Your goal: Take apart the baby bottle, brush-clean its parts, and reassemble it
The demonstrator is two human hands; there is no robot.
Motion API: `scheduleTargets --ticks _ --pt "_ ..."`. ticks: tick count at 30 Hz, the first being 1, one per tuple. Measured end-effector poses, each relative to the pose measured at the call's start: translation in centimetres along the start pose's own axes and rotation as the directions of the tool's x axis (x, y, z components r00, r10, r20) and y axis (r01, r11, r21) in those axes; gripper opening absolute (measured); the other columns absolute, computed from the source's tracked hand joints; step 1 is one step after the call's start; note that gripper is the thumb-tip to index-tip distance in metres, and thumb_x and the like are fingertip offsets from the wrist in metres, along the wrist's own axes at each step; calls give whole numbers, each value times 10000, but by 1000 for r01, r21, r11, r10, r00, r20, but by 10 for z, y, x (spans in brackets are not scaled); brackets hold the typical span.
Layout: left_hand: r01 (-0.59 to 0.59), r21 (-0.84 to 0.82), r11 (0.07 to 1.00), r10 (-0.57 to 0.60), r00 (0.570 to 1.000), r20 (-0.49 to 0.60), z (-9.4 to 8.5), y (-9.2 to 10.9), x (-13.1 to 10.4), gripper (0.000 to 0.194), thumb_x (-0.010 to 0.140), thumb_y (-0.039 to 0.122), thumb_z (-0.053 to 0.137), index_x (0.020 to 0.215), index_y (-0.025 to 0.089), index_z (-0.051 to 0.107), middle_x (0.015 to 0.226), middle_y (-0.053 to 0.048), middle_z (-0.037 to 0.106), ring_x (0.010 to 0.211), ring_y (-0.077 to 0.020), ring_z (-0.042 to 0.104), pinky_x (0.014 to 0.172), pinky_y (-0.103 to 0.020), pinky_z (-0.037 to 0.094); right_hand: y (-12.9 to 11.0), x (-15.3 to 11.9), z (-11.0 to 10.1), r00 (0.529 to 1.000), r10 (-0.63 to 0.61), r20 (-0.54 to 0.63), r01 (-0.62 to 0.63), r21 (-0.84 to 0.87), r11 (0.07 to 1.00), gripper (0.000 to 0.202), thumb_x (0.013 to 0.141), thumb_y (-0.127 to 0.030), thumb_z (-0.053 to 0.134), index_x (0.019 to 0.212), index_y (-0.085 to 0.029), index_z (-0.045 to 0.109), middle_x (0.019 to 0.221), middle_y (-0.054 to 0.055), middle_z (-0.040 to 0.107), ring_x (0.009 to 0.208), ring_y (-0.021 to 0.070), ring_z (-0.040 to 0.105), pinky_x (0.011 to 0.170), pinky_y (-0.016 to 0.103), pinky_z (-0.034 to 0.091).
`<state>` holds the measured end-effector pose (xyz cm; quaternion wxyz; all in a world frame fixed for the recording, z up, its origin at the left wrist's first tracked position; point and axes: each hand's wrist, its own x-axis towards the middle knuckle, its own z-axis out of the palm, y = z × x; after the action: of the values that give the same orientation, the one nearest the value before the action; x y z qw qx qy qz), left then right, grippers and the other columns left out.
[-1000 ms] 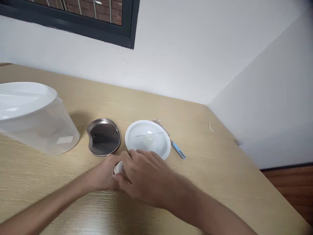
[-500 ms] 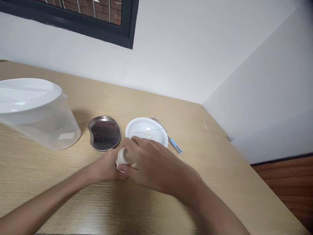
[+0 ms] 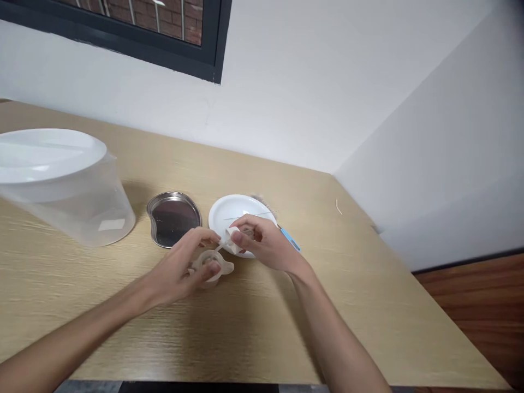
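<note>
Near the front middle of the table, my left hand (image 3: 186,267) is closed around a small translucent plastic bottle (image 3: 213,266), its thumb over the round top. A pale tab sticks out from the bottle's right side. My right hand (image 3: 266,243), just to the right, pinches a white plastic cap (image 3: 232,240) above the near part of a white dish (image 3: 221,210). A thin pale strip runs between bottle and cap; whether it joins them I cannot tell. A thin wire lies across the dish.
A kidney-shaped metal tray (image 3: 174,221) sits left of the dish. Further left stands a large translucent bucket (image 3: 94,207) with a white lid. A blue-handled brush (image 3: 290,239) lies behind my right hand. A small white strip (image 3: 338,206) lies near the right edge.
My right hand has moved off the top of the bottle, turned over, and now holds the white cap apart from it. My left hand stays around the bottle, which shows more.
</note>
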<state>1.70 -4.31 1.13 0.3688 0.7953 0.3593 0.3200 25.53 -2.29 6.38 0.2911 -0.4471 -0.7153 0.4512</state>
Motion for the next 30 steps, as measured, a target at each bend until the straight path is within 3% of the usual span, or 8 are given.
scheduleTargets --ticks 2,5,9,16,22,30 --pt "-56 26 998 57 997 -45 0 2 1 220 1020 367 556 1207 253 569 1236 -44 652 1146 -206 612 989 -350 478 5 0 6 1000 -19 13 18 83 996 394 930 -579 664 959 -187 695 803 10 684 688 127 621 621 251 481" --pt "-71 41 997 72 997 -39 1 4 2 122 1039 309 534 1092 244 623 1100 -12 692 1004 -161 635 887 -286 484 10 -1 12 999 -44 12 41 186 982 391 925 -570 674 894 -180 691 779 6 669 632 112 625 572 234 493" --pt "-94 60 994 96 995 -37 1 7 3 118 1046 252 515 1061 225 630 997 -7 686 905 -141 624 823 -262 482 13 -6 12 998 -25 66 3 321 947 400 929 -561 673 863 -167 702 731 3 669 571 113 642 513 229 526" --pt "-169 43 985 169 986 14 2 13 -1 119 1018 144 533 1060 214 620 970 -22 660 886 -144 597 802 -264 478 21 -18 10 986 50 157 -128 538 833 429 926 -547 686 806 -145 775 731 52 729 658 149 707 622 266 590" --pt "-170 -3 985 170 985 17 3 8 -1 155 1012 127 533 1103 218 620 1008 -32 666 921 -153 600 821 -274 481 33 -18 18 985 111 134 -172 645 745 527 873 -655 691 811 -139 781 745 73 745 617 141 689 600 273 592" --pt "-138 -11 990 138 990 19 4 6 0 165 1017 123 523 1098 229 621 998 -20 655 924 -148 598 816 -265 484 31 -17 23 971 202 128 -223 790 571 502 795 -611 799 754 -111 771 704 73 741 562 126 676 564 252 583"
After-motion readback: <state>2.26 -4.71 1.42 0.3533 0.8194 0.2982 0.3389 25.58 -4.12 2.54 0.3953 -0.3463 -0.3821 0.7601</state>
